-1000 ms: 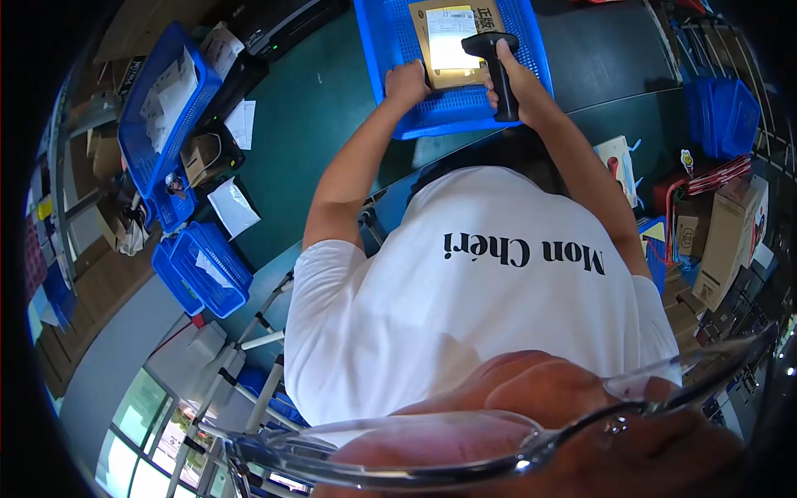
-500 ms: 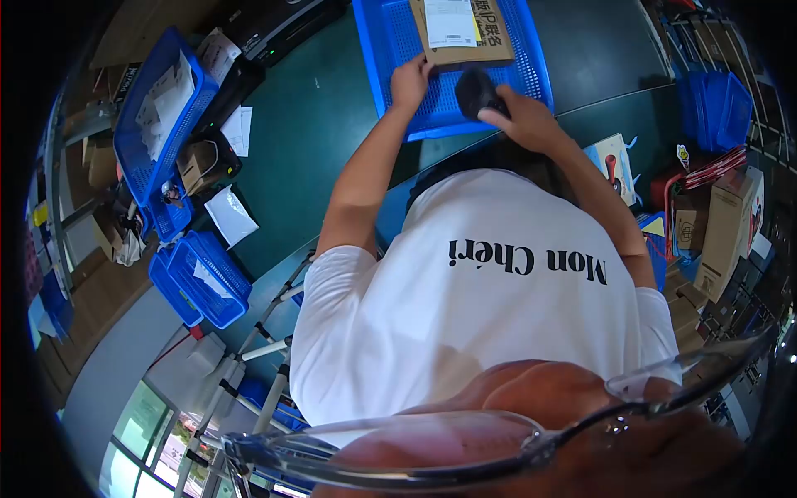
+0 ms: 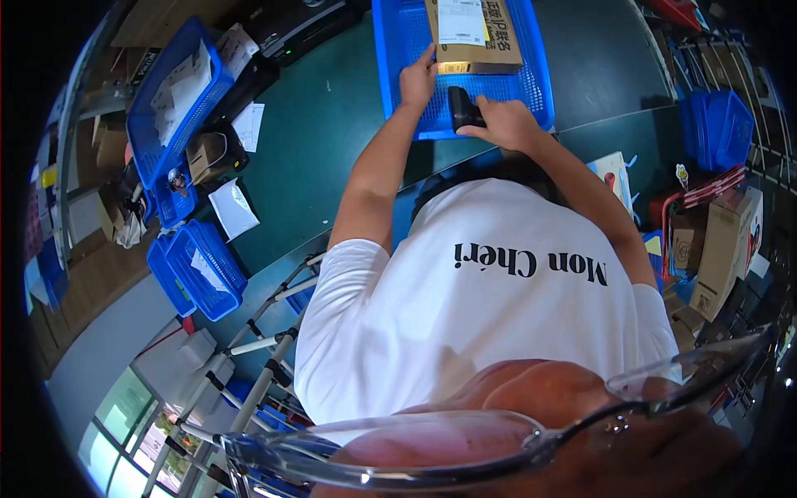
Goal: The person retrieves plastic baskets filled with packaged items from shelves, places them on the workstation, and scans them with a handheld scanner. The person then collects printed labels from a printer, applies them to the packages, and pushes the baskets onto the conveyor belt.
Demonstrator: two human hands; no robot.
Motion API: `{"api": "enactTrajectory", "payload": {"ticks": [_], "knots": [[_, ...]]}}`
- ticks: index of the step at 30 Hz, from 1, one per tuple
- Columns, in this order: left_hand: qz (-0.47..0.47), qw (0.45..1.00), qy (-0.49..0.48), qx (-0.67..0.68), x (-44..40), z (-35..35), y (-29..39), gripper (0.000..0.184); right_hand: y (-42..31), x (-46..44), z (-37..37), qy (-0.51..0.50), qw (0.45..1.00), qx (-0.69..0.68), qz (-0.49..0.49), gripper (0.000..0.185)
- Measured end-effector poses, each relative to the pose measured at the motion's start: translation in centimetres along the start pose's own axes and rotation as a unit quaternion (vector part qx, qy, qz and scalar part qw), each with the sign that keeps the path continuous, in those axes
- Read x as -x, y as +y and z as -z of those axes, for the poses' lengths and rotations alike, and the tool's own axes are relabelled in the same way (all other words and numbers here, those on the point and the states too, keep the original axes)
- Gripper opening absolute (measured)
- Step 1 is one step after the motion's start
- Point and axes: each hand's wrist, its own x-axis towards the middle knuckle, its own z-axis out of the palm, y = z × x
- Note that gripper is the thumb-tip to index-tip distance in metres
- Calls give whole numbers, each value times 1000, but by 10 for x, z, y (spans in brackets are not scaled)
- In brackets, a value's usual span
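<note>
Carton (image 3: 475, 51): lay in the blue basket (image 3: 534, 87), ahead of the person; its far end was out of frame, so its long axis could not be told.
White label (image 3: 462, 23): faced up on the carton's top.
Left hand (image 3: 418, 85): was the nearer, fingertips seemingly against the carton's near left corner; whether it gripped could not be told.
Black scanner (image 3: 462, 109): was over the basket's near end, apart from the carton, which lay beyond it, farther from the person.
Right hand (image 3: 508, 124): was closed around the scanner, to its right.
Green tabletop (image 3: 307, 149): stretched left of the basket.
</note>
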Motion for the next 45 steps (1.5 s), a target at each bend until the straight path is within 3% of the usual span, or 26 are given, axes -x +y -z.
{"api": "enactTrajectory", "payload": {"ticks": [4,5,6,7,9,10,12,15,20,22,24,25,26,28,29,30,32,33,35,37,38,40,41,42,45], "knots": [[32,999,-8,-10,1,5,10,42,0,0,2,-17,1000,-19,-10,68],[-1,998,55,42,4,1,9,41,-4,2,6,-38,999,-14,-13,69],[-110,989,97,11,3,-5,-5,43,-10,6,12,-16,1000,-14,-10,73],[24,1000,-4,-2,1,-7,-11,45,-12,0,13,-67,996,-5,-53,77],[-43,998,52,-7,0,-7,-9,49,-14,0,12,-45,998,3,-38,80],[51,998,-22,17,2,4,5,49,-11,-1,7,-48,998,14,-32,77],[55,998,-28,13,5,7,10,46,-13,0,13,-64,997,6,-48,73],[-11,1000,13,-20,13,-10,-9,40,-12,-2,30,-68,996,-2,-65,70],[-102,992,65,-40,-1,-2,36,43,10,-34,73,66,976,-185,-93,63],[-88,981,-41,-169,-26,5,77,70,0,-61,114,121,945,-290,-94,57],[25,980,-18,-197,-45,-24,81,105,-22,-85,171,187,914,-352,-73,54],[118,967,-86,-208,-55,-23,93,128,-28,-96,192,174,871,-455,-63,53],[111,968,-86,-207,-59,-25,96,128,-33,-104,210,158,817,-552,-51,54],[197,960,-82,-179,-64,-26,99,132,-48,-112,244,146,788,-598,22,55],[222,960,-67,-158,-71,-29,95,136,-55,-116,256,163,796,-581,31,65],[202,968,-7,-150,-69,-28,86,130,-57,-121,264,163,796,-582,28,65],[257,959,-1,-121,-77,-21,71,106,-60,-135,280,142,772,-618,52,67],[261,958,-5,-121,-82,-15,63,106,-63,-144,289,141,764,-626,68,67],[242,969,41,-23,-79,-12,50,74,-75,-159,304,146,749,-637,114,67],[173,978,120,-8,-79,-19,32,48,-89,-176,313,132,730,-654,147,65],[208,965,154,34,-82,-17,35,45,-95,-186,315,117,720,-667,153,63],[173,964,191,65,-74,-12,26,41,-111,-204,313,133,740,-640,160,63],[123,969,203,65,-68,6,38,39,-129,-201,314,122,725,-655,175,58],[73,972,213,64,-60,25,48,37,-139,-212,318,120,705,-696,60,64],[41,980,193,26,-25,66,60,35,-147,-230,312,99,707,-693,101,63]]}}
